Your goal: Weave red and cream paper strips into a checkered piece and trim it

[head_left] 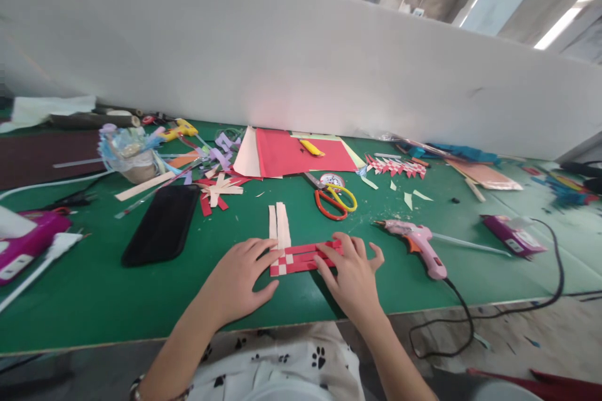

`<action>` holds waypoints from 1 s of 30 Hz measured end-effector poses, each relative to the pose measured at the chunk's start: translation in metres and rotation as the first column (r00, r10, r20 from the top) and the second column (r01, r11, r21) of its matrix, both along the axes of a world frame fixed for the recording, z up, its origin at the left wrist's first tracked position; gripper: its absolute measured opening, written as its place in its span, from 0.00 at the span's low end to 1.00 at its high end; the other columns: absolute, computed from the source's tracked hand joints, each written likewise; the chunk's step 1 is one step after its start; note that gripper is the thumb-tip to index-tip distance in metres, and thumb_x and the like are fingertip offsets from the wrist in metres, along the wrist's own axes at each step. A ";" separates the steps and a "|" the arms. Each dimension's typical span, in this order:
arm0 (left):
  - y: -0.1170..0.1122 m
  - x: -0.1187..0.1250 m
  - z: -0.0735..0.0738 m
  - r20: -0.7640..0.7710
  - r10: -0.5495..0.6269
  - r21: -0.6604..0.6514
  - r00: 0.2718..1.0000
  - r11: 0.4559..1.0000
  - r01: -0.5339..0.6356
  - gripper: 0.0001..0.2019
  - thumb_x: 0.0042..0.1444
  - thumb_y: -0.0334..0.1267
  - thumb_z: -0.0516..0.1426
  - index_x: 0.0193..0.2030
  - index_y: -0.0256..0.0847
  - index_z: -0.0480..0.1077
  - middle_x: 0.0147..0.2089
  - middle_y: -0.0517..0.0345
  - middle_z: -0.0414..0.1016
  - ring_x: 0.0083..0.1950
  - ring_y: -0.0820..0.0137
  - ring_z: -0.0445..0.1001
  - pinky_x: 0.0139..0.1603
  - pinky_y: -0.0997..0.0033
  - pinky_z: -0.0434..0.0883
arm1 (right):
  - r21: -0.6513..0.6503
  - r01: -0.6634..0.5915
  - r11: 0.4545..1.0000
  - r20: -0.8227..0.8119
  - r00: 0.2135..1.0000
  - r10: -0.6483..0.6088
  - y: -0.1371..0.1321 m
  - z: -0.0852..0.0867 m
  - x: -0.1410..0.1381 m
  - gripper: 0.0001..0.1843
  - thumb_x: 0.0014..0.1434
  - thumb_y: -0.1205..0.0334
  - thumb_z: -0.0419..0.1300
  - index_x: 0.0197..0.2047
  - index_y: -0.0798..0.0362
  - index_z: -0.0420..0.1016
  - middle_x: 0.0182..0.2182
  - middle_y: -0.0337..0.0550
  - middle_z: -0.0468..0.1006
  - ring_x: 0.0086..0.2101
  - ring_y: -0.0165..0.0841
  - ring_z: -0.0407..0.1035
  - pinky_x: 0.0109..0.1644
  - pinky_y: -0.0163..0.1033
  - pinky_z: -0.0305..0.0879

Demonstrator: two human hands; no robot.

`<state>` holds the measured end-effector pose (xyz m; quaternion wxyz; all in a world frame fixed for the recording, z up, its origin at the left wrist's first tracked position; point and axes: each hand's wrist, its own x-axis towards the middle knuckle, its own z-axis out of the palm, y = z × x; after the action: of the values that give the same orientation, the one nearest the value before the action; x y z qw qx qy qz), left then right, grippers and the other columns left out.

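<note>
A small woven piece of red and cream paper strips (294, 255) lies on the green table (94, 301) near its front edge. Two cream strips stick out from it away from me. My left hand (242, 279) lies flat on the table at the weave's left end, fingers spread and touching the strips. My right hand (350, 269) rests on the red strips at the right end, fingertips pressing them down.
A pink glue gun (418, 243) with a black cord lies right of my hands. Red-and-yellow scissors (335, 199) and red paper sheets (301, 153) sit behind. A black phone (162, 223) lies at left. Paper scraps clutter the back left; a white wall borders the table.
</note>
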<state>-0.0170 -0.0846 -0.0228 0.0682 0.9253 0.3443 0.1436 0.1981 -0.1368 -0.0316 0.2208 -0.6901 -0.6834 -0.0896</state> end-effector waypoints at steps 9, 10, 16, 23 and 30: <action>-0.001 0.000 0.001 -0.004 0.001 0.008 1.000 1.000 -0.001 0.17 0.55 0.40 0.52 0.51 0.43 0.68 0.54 0.52 0.68 0.51 0.59 0.66 0.49 0.58 0.66 | 0.048 0.066 0.997 0.016 0.998 -0.067 -0.003 0.001 0.013 0.15 0.62 0.54 0.49 0.39 0.46 0.77 0.42 0.45 0.73 0.41 0.38 0.62 0.51 0.52 0.41; -0.001 -0.001 0.000 -0.004 0.000 0.007 1.000 1.000 0.000 0.17 0.55 0.40 0.52 0.51 0.43 0.68 0.54 0.52 0.68 0.51 0.59 0.66 0.49 0.58 0.66 | 0.045 0.049 0.998 0.009 0.999 -0.050 -0.004 0.001 0.011 0.14 0.62 0.54 0.49 0.41 0.46 0.76 0.43 0.44 0.73 0.41 0.37 0.62 0.50 0.52 0.41; 0.001 -0.001 -0.002 0.012 -0.006 0.008 1.000 1.000 0.006 0.18 0.54 0.39 0.52 0.52 0.43 0.67 0.54 0.51 0.68 0.51 0.59 0.66 0.49 0.57 0.66 | -0.057 -0.190 0.980 0.000 0.982 0.190 -0.004 0.001 -0.021 0.15 0.60 0.49 0.51 0.46 0.40 0.72 0.48 0.42 0.69 0.44 0.39 0.60 0.49 0.50 0.44; 0.000 0.000 0.000 0.020 0.003 0.011 1.000 1.000 -0.003 0.18 0.54 0.39 0.52 0.52 0.42 0.67 0.54 0.51 0.68 0.51 0.59 0.66 0.49 0.58 0.67 | -0.073 -0.129 0.989 -0.005 0.992 0.129 -0.002 0.000 -0.017 0.16 0.59 0.48 0.51 0.45 0.43 0.73 0.47 0.44 0.70 0.44 0.39 0.60 0.48 0.51 0.44; 0.000 0.000 0.001 -0.005 -0.002 -0.010 1.000 1.000 0.002 0.17 0.54 0.39 0.52 0.52 0.43 0.67 0.54 0.51 0.67 0.51 0.59 0.66 0.49 0.57 0.66 | -0.057 -0.008 0.998 0.069 0.998 0.012 -0.006 0.000 0.008 0.16 0.60 0.51 0.50 0.45 0.45 0.74 0.46 0.46 0.70 0.42 0.39 0.59 0.48 0.50 0.43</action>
<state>-0.0175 -0.0849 -0.0221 0.0720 0.9257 0.3441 0.1395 0.2065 -0.1432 -0.0321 0.1779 -0.6892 -0.6963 -0.0929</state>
